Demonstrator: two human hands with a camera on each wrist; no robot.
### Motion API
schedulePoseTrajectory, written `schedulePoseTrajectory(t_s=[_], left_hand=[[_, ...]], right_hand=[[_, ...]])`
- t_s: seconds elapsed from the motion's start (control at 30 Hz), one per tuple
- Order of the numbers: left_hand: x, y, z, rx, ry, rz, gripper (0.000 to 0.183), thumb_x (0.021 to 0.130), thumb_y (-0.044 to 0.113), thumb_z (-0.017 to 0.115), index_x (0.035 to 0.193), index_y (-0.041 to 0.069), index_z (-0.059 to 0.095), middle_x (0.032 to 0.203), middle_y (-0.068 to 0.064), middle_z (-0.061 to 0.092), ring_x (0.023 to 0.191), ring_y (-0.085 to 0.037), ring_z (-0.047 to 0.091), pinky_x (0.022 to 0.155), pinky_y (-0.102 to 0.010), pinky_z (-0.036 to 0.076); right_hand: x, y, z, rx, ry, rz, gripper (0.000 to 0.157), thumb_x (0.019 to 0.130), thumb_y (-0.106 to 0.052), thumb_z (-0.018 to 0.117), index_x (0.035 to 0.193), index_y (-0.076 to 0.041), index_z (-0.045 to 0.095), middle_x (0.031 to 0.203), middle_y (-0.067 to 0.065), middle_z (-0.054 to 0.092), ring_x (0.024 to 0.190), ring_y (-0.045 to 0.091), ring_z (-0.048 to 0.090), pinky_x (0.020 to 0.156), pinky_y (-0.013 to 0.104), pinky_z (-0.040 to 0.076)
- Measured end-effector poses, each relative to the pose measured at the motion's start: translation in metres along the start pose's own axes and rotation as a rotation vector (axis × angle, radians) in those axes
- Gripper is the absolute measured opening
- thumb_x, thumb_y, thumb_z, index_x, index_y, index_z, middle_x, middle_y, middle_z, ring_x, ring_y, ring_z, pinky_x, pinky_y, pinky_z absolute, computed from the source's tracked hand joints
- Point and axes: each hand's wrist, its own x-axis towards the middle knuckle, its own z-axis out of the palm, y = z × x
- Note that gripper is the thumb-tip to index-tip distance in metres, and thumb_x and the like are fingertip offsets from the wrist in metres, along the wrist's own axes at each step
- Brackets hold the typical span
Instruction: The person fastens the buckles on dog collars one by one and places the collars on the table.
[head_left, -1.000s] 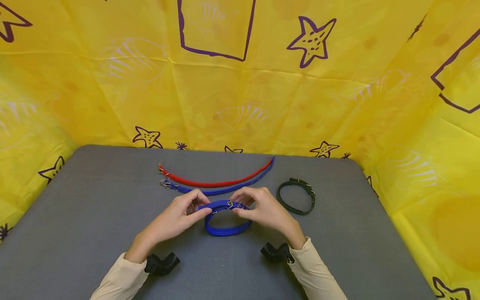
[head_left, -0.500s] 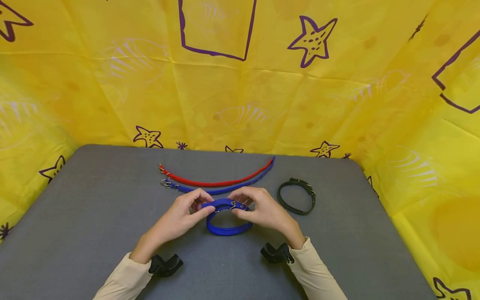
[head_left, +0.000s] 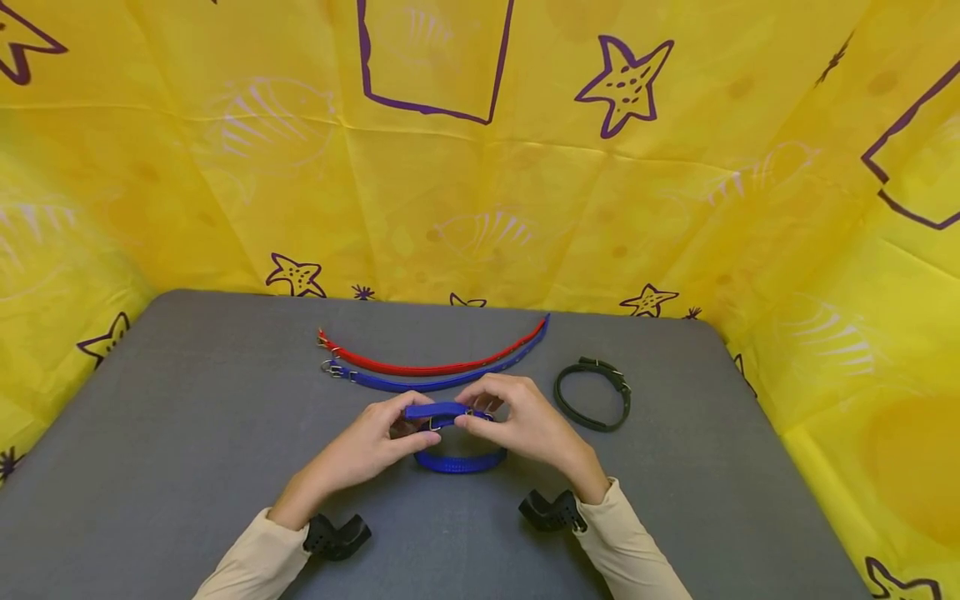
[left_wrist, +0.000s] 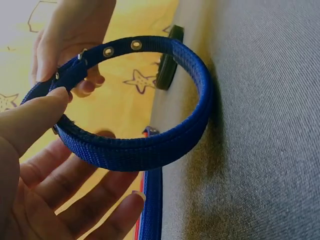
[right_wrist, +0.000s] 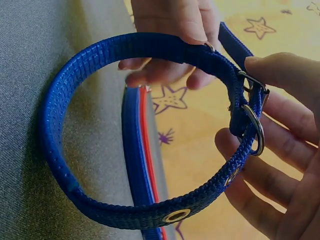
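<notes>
A blue dog collar [head_left: 459,463], bent into a loop, stands on edge between both hands. Its strap runs through a metal buckle [right_wrist: 255,85], beside a D-ring [right_wrist: 256,131]; metal eyelets [left_wrist: 136,45] show along the strap. The left hand [head_left: 375,442] pinches the collar left of the buckle, thumb on the near side. At the buckle, the right hand [head_left: 525,417] grips the strap between thumb and fingers. The strap's free end [right_wrist: 234,44] sticks out past the buckle toward the left hand. Fingers partly hide the buckle in the head view.
Behind the hands, a red collar [head_left: 420,369] and another blue collar [head_left: 420,386] lie stretched out side by side. A dark green collar [head_left: 592,427], buckled into a ring, lies to the right. Yellow patterned cloth [head_left: 480,192] rises around the grey table [head_left: 187,400].
The left hand has shifted right and slightly toward the person, its thumb now lower on the collar. The strap's free end shows straighter above that thumb. The right hand has hardly moved.
</notes>
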Motion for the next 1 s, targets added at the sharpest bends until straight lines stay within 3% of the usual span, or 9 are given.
schedulePoseTrajectory(t_s=[0.17, 0.27, 0.63, 0.87, 1.0], left_hand=[[-0.001, 0.0, 0.0, -0.022, 0.044, 0.031, 0.016, 0.096, 0.032, 0.066, 0.103, 0.02, 0.058, 0.086, 0.005, 0.057, 0.075, -0.01, 0.053, 0.065, -0.023, 0.044], [-0.001, 0.001, 0.001, -0.011, 0.072, 0.029, 0.019, 0.097, 0.031, 0.064, 0.095, 0.015, 0.054, 0.078, 0.004, 0.047, 0.069, -0.009, 0.044, 0.06, -0.023, 0.036], [-0.001, 0.002, 0.003, -0.038, 0.097, 0.045, 0.017, 0.097, 0.028, 0.065, 0.093, 0.018, 0.052, 0.077, 0.006, 0.045, 0.069, -0.007, 0.043, 0.059, -0.023, 0.035], [-0.001, 0.002, 0.004, -0.04, 0.083, 0.045, 0.016, 0.097, 0.03, 0.065, 0.093, 0.018, 0.054, 0.078, 0.005, 0.046, 0.068, -0.007, 0.043, 0.059, -0.023, 0.036], [0.0, 0.001, 0.004, -0.041, 0.077, 0.061, 0.012, 0.097, 0.029, 0.065, 0.099, 0.019, 0.058, 0.088, 0.007, 0.058, 0.079, -0.008, 0.051, 0.068, -0.023, 0.042]], right_hand=[[0.0, 0.0, 0.001, 0.012, 0.004, 0.002, 0.016, 0.09, -0.022, 0.075, 0.105, -0.017, 0.071, 0.097, -0.006, 0.071, 0.084, 0.004, 0.063, 0.079, 0.031, 0.056], [0.0, 0.002, 0.002, 0.016, 0.004, -0.001, 0.016, 0.09, -0.022, 0.075, 0.105, -0.017, 0.07, 0.097, -0.006, 0.071, 0.084, 0.004, 0.063, 0.079, 0.035, 0.057], [0.001, -0.001, 0.008, 0.008, 0.054, -0.043, 0.021, 0.09, -0.019, 0.074, 0.11, -0.014, 0.069, 0.099, -0.002, 0.072, 0.083, 0.005, 0.065, 0.077, 0.033, 0.057], [0.003, -0.002, 0.011, -0.021, 0.075, -0.173, 0.021, 0.092, -0.015, 0.072, 0.112, -0.012, 0.071, 0.1, -0.001, 0.073, 0.085, 0.005, 0.064, 0.074, 0.03, 0.057], [0.003, -0.002, 0.011, -0.038, 0.078, -0.213, 0.026, 0.093, -0.012, 0.07, 0.119, -0.014, 0.071, 0.102, -0.002, 0.071, 0.086, 0.006, 0.061, 0.074, 0.026, 0.055]])
